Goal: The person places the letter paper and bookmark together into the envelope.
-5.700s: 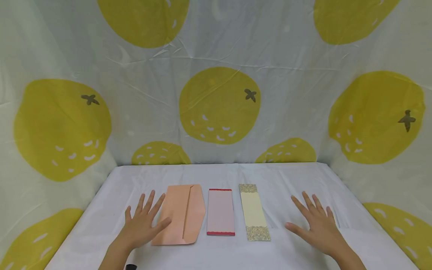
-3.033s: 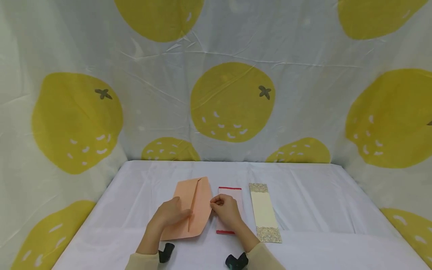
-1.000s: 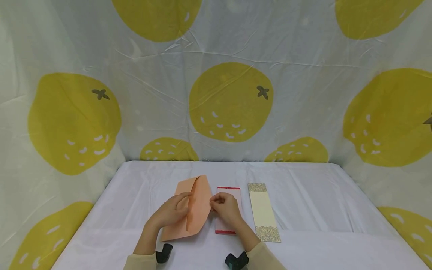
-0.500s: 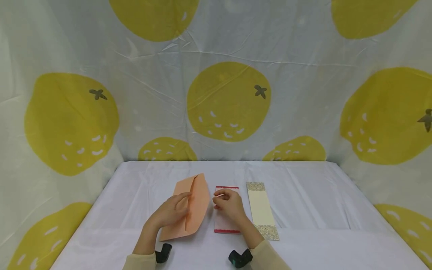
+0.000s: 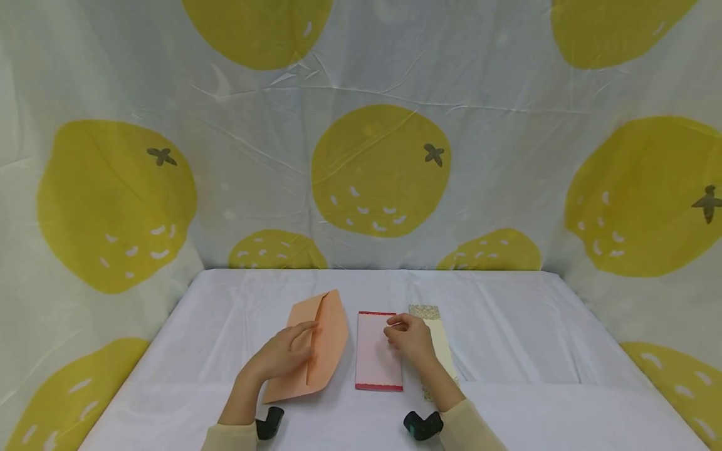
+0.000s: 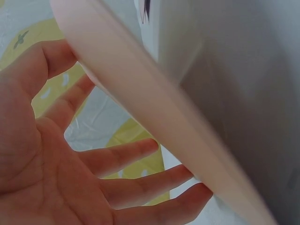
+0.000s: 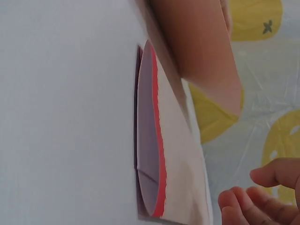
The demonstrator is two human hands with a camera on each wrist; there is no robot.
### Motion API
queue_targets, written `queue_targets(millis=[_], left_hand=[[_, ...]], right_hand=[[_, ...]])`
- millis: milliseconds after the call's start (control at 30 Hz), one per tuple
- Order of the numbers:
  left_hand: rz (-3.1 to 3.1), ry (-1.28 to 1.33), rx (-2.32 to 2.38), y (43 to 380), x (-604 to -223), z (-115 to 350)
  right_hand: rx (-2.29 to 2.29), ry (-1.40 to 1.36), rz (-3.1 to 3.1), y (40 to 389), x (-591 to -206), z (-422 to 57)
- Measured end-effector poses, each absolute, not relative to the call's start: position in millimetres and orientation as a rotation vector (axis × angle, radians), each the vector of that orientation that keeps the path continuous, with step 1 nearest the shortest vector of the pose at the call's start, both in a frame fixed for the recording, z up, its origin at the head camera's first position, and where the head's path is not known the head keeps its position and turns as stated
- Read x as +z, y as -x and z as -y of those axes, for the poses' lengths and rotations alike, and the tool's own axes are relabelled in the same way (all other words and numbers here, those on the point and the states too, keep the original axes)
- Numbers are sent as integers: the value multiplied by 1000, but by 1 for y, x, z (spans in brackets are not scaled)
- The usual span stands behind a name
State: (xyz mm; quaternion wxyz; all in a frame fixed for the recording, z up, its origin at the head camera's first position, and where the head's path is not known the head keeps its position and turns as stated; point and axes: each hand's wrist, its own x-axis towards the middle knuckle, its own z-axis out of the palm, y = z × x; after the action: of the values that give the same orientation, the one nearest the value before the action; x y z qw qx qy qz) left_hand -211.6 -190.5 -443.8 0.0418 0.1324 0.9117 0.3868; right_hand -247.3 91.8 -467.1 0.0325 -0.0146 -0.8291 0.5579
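While your left hand (image 5: 279, 354) touches one peach envelope (image 5: 331, 341), fingers spread, your right hand (image 5: 416, 343) curls loosely near one pink envelope (image 5: 371, 357), one cream paper (image 5: 442, 344).

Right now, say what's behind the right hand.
In the head view, parts of the pink envelope and cream card show beside the right hand; what it covers cannot be seen.

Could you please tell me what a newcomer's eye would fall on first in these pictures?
Probably the large yellow fruits printed on the backdrop, filling much of the head view above the white table. Next might come the peach envelope at the left, touched by the left hand. To its right lies the pink, red-edged envelope, beside a cream strip partly hidden by the right hand.
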Motion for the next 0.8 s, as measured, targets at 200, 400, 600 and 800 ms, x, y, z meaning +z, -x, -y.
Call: queue_targets(millis=[200,400,600,800], left_hand=[[-2789,-427,1187,212,-444,191],[-2772,-458,1198,212,-443,191],[-2762,-459,1200,213,-445,191],[-2784,-454,1182,213,-447,191]], right_hand=[[1524,112,2613,251,-473,-103],[1413,176,2655,252,-480,-107],[1347,201,2733,252,-482,-105],[1266,227,2812,251,-482,-101]])
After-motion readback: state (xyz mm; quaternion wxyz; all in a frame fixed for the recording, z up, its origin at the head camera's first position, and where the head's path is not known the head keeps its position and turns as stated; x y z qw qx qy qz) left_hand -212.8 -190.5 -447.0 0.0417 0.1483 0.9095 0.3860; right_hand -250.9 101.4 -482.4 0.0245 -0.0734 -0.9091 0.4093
